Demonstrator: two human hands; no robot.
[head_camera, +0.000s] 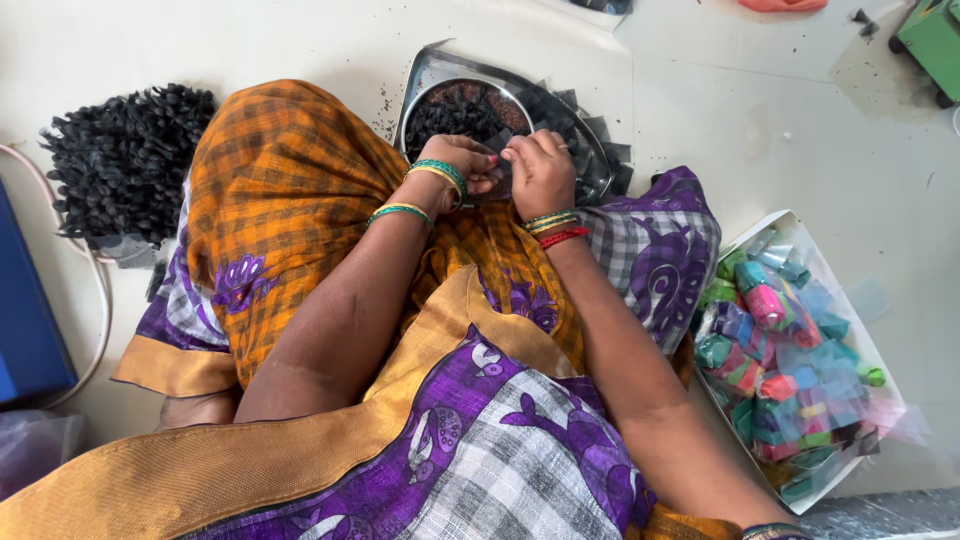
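Both hands, left hand (462, 165) and right hand (540, 170), fingers apparently pinching a dark square (497, 141) over the metal tray (590, 150); finished black pile (125, 160) at nine o'clock (sizeable), coloured rolls (780, 360) unused at four.

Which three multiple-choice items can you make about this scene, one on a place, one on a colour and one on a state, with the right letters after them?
1. Where is the white tray of coloured packets?
A. On the floor at the person's right
B. On the person's lap
C. Behind the black pile

2. What colour is the bangle nearest the right hand?
A. Blue
B. Red
C. White

3. How are the two hands placed?
A. Far apart
B. One behind the back
C. Close together over the metal tray

Key:
1 A: it lies on the floor beside the right arm.
2 B: a red bangle sits on that wrist.
3 C: the left hand meets the right one above the dark material, pinching a small dark piece.
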